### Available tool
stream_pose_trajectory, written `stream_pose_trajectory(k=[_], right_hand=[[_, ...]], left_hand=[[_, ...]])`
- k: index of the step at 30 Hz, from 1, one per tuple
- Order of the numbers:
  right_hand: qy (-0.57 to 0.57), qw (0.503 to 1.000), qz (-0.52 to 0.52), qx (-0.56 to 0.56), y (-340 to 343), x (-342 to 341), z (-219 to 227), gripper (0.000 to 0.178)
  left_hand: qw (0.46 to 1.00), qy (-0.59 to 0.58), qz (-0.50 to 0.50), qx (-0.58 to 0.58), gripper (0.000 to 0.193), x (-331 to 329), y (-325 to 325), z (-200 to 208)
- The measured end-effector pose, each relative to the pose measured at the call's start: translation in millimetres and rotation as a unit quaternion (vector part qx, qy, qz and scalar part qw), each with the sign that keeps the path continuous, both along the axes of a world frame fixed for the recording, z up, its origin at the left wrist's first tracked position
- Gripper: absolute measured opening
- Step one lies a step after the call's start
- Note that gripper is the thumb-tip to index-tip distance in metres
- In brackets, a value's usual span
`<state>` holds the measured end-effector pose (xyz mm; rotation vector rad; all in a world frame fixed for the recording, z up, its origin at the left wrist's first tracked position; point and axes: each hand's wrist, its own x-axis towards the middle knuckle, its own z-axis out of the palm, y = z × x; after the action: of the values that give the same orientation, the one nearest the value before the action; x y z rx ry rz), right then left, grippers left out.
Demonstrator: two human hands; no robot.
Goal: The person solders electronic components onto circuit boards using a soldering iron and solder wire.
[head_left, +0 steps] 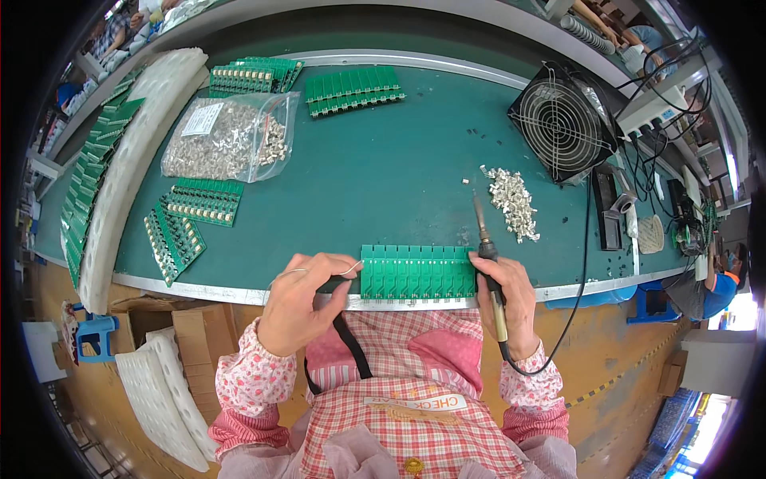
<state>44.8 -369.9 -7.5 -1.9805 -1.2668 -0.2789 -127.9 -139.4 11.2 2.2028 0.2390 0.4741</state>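
A green circuit board panel (416, 272) of several joined strips lies at the front edge of the table, with a row of small pads along it. My left hand (307, 299) is closed at its left end, a thin silver solder wire (351, 269) coming out of the fingers; something black shows between fingers and board. At the right end, my right hand (512, 295) grips a soldering iron (488, 254), its tip pointing away from me, and its fingers touch the board's edge. Right of the tip lies a heap of small white connectors (512, 204).
A black fan (558, 124) with a wire grille stands back right, beside a black tray (608, 209) and cables. Left are a bag of small parts (219, 140), populated boards (206, 201) and a long white foam rack (132, 176) of boards. More boards (355, 89) lie at the back.
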Motion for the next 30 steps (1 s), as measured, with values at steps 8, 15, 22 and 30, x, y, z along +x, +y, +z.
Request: stream_pose_trajectory(k=[8, 15, 22, 30], right_hand=[[0.034, 0.999, -0.008, 0.024, 0, 1, 2, 0.037], [0.047, 0.998, -0.023, 0.036, 0, 1, 2, 0.033], [0.054, 0.995, -0.046, 0.071, 3, 1, -4, 0.034], [0.087, 0.987, -0.089, 0.097, 8, -3, 2, 0.031]], left_hand=[[1.0, 0.001, -0.02, 0.025, 0.02, 17, 8, 3], [1.0, -0.014, -0.007, 0.0, 0.016, 21, 10, -4], [0.995, 0.009, 0.004, -0.098, 0.015, 22, 11, -3], [0.98, 0.008, 0.0, -0.197, 0.019, 31, 12, -3]])
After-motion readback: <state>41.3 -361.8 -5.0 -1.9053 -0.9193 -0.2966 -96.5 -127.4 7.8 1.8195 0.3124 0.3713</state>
